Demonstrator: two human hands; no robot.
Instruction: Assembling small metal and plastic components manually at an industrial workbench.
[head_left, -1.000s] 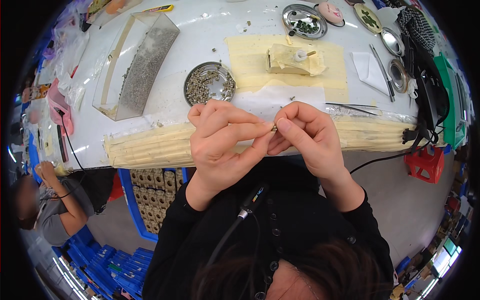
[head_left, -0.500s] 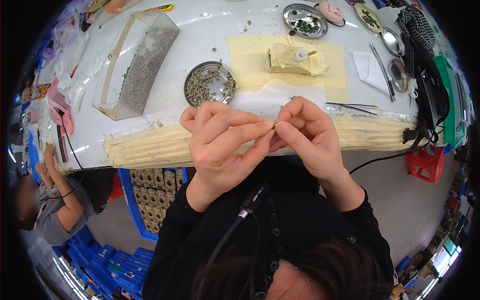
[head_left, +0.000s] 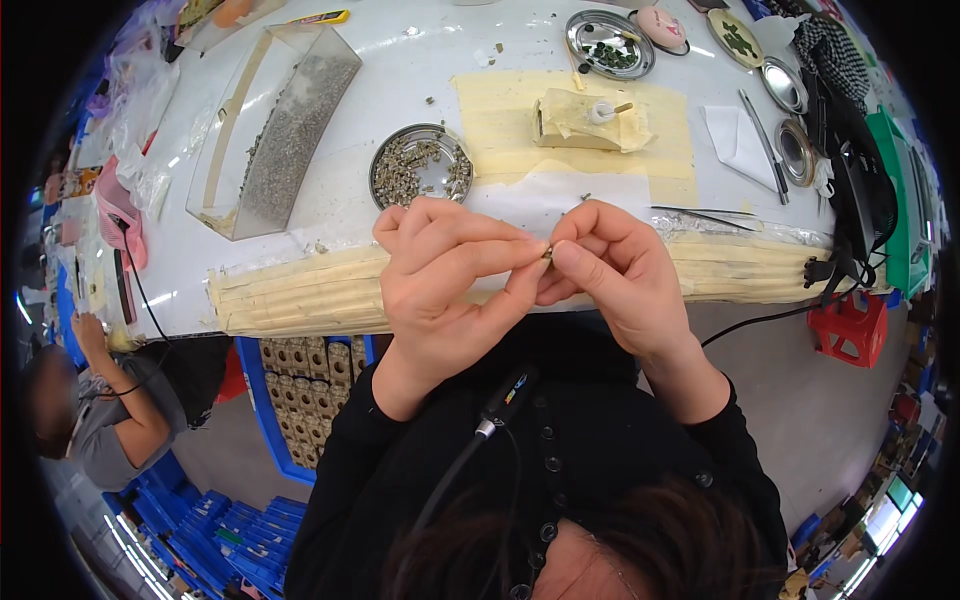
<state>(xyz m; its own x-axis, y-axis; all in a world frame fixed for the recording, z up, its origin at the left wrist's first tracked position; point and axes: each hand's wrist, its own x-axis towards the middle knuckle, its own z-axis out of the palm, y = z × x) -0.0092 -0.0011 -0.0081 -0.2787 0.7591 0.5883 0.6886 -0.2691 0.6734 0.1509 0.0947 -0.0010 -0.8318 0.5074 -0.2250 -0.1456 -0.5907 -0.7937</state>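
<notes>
A tiny brass-coloured metal piece sits between the fingertips of both hands, just above the table's front edge; most of it is covered. My left hand pinches it with thumb and fingertips, the other fingers bent above. From the other side my right hand grips at the same spot, thumb against curled fingers. Behind my left hand stands a round metal dish with many small metal parts in it. A small dark part lies on white paper close behind my right fingers.
A clear bin of grey parts stands left. Farther back are a tape-wrapped block and a dish with dark green bits. Tweezers and thin rods lie right. A co-worker sits left, near a blue tray of metal blocks.
Both my hands keep their pinch, with only slight shifts of the fingers. At the left, the co-worker's hand has moved a little along the table edge.
</notes>
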